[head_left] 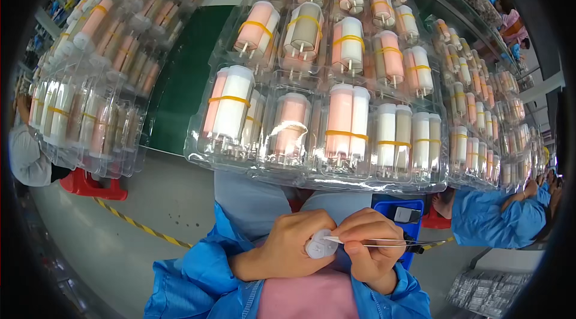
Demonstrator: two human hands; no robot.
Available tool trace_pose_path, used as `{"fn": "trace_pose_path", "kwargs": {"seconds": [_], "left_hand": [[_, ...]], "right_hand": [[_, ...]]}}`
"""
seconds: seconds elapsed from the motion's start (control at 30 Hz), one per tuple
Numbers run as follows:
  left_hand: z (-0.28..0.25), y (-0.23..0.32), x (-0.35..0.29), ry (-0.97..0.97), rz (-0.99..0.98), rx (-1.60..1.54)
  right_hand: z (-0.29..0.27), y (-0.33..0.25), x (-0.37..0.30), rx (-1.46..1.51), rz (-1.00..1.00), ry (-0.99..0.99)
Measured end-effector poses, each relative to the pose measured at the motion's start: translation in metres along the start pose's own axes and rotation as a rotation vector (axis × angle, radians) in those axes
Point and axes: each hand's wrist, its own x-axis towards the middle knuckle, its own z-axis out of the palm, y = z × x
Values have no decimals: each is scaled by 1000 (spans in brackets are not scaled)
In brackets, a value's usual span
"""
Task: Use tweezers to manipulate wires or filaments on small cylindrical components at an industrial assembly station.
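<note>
Close to my body, my left hand (288, 246) is closed round a whitish part with a round, cap-like end (320, 247). That end faces up and to the right, and the rest of it is hidden in my fist. My right hand (373, 248) pinches a pair of thin metal tweezers (414, 242), whose long ends stick out to the right. A small pale tip (333, 238) shows between the right fingers and the round end, at or very near its face; I cannot tell whether it is part of the tweezers.
Beyond my lap, a clear plastic tray (312, 176) holds rows of pink, white and grey cylinders bound with yellow bands. More trays stand left (120, 166) and right. A blue bin (384, 206) is beside my right hand. A person in a blue sleeve (492, 214) sits at right.
</note>
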Motion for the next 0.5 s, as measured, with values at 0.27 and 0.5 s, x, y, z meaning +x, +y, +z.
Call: {"fn": "trace_pose_path", "kwargs": {"seconds": [0.27, 0.5], "left_hand": [[0, 1, -1, -20, -10, 22], [-2, 1, -1, -28, 13, 96]], "right_hand": [[-1, 0, 1, -23, -23, -19], [0, -6, 7, -116, -45, -86]]}}
